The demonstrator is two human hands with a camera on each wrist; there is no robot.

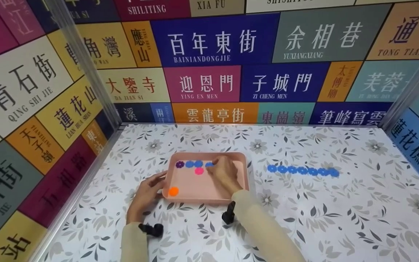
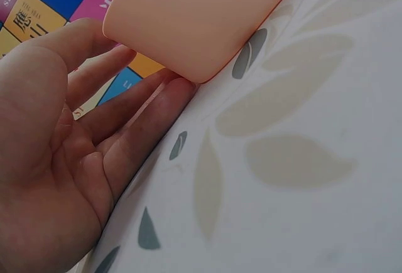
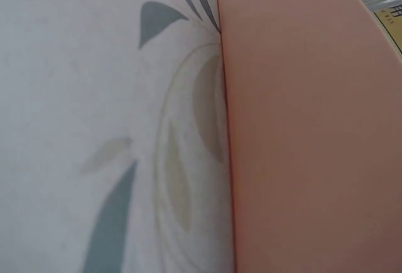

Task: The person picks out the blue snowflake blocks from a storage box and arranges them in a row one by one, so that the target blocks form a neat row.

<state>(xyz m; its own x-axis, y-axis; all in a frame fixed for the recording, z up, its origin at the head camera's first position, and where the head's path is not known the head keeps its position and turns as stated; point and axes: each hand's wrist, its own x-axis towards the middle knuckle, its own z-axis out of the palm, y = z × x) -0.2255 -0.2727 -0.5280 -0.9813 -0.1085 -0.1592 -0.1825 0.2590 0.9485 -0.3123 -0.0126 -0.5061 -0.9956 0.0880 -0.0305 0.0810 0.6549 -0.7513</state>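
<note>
R hand (image 1: 224,171) curled, prob. on blue pc (image 1: 209,165)

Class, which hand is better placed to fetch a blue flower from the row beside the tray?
Probably the right hand, nearer the row of blue flowers; the left hand touches the pink tray on the opposite side.

L hand (image 1: 148,192) w/ palm facing in, thumb & fingers apart, slightly bent. R hand (image 1: 225,171) back up, fingers curled, tips tog. in a pinch. L forearm (image 1: 134,242) sleeved, approx. straight ahead; R forearm (image 1: 267,229) sleeved, slanting inward.
</note>
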